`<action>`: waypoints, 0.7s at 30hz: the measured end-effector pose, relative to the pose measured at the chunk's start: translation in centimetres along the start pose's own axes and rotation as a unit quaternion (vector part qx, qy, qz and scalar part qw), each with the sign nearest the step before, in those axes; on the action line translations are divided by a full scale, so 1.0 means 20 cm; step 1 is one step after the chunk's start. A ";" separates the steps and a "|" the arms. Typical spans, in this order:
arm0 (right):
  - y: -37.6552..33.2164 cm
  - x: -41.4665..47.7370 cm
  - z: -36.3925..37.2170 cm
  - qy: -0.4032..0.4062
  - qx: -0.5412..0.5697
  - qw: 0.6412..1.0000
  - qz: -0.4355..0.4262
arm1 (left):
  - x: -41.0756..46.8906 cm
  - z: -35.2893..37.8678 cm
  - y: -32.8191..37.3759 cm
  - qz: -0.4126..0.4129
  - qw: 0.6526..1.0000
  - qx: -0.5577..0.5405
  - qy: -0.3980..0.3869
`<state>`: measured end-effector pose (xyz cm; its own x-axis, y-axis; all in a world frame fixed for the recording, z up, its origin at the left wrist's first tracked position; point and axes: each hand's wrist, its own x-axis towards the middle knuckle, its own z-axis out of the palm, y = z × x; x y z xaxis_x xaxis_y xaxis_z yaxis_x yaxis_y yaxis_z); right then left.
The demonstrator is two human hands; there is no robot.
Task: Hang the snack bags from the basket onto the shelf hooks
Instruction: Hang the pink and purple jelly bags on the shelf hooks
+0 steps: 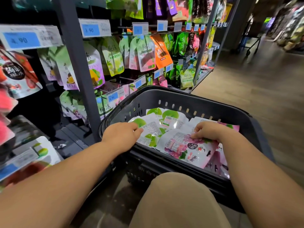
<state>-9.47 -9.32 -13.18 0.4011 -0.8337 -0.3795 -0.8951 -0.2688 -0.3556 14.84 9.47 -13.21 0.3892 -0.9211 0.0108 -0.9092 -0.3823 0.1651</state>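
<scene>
Bags lie flat in the basket (181, 94), a green bag (151, 129) by its left edge and a pink bag (189, 148) toward the near right corner, long axis slanting from the middle to the near edge. The left hand (122, 137) rests curled fingertips on the green bag, though whether it pinches I cannot tell; the right hand (209, 131) pinches the pink bag's far edge. The hooks (126, 78) stand up and left beyond the basket's left edge, so the left hand looks nearer them.

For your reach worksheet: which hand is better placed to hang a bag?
Probably left: left hand touches a green bag nearer the shelf; right hand, on a pink bag, is farther.
</scene>
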 end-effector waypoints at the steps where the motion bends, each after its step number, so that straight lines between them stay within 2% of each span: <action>1: 0.00 0.00 0.00 0.002 0.030 1.000 -0.002 | 0.00 0.00 0.00 0.000 1.000 0.001 -0.001; 7: -0.02 0.00 -0.01 0.029 0.181 0.983 -0.029 | 0.00 0.00 0.00 -0.002 1.000 -0.001 0.002; 13: -0.03 0.00 0.00 0.060 0.339 0.935 -0.084 | 0.00 0.01 -0.01 -0.007 1.000 -0.008 0.012; 21: -0.08 -0.04 -0.01 0.012 0.491 0.863 -0.120 | 0.00 0.02 -0.01 -0.005 1.000 -0.012 0.020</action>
<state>-8.34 -8.36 -12.19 0.5379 -0.8236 -0.1801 -0.1856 0.0927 -0.9782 15.03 9.45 -13.58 0.4036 -0.9136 0.0491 -0.9020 -0.3883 0.1889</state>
